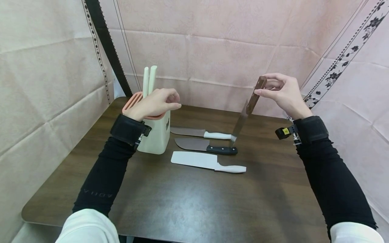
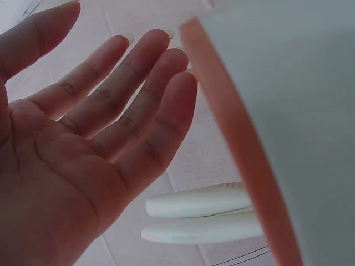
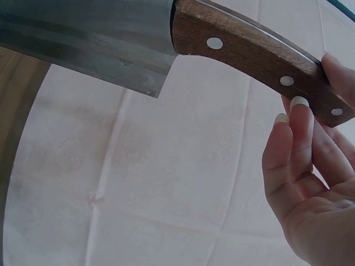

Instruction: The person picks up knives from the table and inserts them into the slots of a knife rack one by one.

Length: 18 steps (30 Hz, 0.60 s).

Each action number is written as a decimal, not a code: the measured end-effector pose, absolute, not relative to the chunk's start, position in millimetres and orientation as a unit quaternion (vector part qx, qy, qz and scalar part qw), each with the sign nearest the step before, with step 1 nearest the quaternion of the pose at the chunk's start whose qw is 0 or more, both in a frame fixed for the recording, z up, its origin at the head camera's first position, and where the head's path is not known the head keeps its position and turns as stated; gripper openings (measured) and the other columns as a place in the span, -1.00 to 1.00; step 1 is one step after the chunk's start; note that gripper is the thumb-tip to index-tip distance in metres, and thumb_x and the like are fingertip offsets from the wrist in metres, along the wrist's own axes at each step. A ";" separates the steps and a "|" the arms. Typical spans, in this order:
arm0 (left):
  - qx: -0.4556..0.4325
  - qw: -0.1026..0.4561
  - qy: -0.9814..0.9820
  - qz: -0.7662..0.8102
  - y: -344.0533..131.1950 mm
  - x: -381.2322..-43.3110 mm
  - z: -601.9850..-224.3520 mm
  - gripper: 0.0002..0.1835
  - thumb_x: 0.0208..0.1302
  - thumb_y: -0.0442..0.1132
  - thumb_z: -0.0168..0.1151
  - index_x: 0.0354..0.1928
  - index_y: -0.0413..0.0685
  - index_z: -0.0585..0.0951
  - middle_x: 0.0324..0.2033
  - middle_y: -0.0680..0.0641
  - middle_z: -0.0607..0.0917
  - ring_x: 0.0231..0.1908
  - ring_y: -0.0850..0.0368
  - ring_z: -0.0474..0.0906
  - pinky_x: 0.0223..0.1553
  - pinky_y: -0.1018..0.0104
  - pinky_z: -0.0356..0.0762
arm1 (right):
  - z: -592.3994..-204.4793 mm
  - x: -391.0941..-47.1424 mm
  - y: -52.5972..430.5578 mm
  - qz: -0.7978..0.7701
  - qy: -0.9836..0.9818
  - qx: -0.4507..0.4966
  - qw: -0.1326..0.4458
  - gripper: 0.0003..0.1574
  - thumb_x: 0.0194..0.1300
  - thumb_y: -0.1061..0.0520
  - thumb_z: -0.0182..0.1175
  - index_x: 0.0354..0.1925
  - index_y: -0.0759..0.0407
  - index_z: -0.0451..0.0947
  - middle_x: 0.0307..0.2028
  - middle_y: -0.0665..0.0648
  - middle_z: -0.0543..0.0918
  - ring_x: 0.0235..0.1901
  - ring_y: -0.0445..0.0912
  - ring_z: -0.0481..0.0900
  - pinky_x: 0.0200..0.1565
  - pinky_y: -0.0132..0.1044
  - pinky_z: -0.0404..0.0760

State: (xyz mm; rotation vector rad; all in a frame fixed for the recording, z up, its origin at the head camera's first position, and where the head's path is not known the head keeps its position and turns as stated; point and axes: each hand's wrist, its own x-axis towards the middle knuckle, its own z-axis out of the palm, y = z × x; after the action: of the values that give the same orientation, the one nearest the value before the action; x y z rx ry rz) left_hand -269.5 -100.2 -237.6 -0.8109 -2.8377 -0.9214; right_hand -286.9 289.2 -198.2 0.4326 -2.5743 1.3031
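Your right hand (image 1: 282, 93) pinches the brown-handled knife (image 1: 256, 96) by its wooden grip, thumb on one side and fingers on the other. You hold that knife above the table (image 1: 188, 206), blade slanting down to the left, its lower end over the handle ends of two knives; whether it touches them, you cannot tell.

Your left hand (image 1: 156, 103) is relaxed — fingers loosely extended — at the orange rim of the pale knife block (image 1: 154, 138), where two light green handles (image 1: 152, 80) stand up.

Just right of the block, three knives lie side by side, handles to your right: the white-handled knife (image 1: 217, 135) farthest, then the black-handled knife (image 1: 222, 150), then the white cleaver (image 1: 194, 159) nearest you.
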 end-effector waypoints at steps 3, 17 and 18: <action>-0.261 0.023 -0.918 -0.298 -99.4 -269.3 -237.3 -0.71 0.24 -0.17 0.16 -0.10 -0.23 0.51 -0.18 -0.25 0.64 -0.15 -0.04 0.51 -0.03 0.00 0.46 | -197.0 -287.6 286.3 0.446 -0.875 0.149 0.111 -0.30 0.00 -0.03 0.38 0.15 -0.07 0.46 -0.29 -0.20 0.66 -0.10 -0.10 0.48 -0.10 -0.27 0.28; -0.264 0.021 -0.918 -0.296 -92.9 -271.2 -238.1 -0.69 0.24 -0.16 0.17 -0.09 -0.23 0.50 -0.14 -0.25 0.63 -0.12 -0.03 0.50 -0.01 0.00 0.47 | -196.9 -291.5 278.3 0.453 -0.868 0.171 0.110 -0.29 -0.03 0.01 0.40 0.14 0.02 0.46 -0.36 -0.25 0.68 -0.19 -0.12 0.55 -0.16 -0.27 0.30; -0.264 0.021 -0.918 -0.296 -92.2 -271.2 -238.3 -0.69 0.24 -0.16 0.17 -0.09 -0.23 0.50 -0.14 -0.25 0.63 -0.12 -0.03 0.50 -0.01 0.00 0.47 | -197.2 -291.3 278.0 0.453 -0.868 0.172 0.110 -0.30 -0.02 0.01 0.40 0.14 0.01 0.47 -0.36 -0.25 0.68 -0.18 -0.12 0.55 -0.15 -0.26 0.30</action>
State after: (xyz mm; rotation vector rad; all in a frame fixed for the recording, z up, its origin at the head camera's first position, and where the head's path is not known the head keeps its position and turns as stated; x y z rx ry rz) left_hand -271.2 -92.2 -238.3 -0.8192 -2.8446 -0.9188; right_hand -291.3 278.0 -197.2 0.5061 -2.5507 1.3316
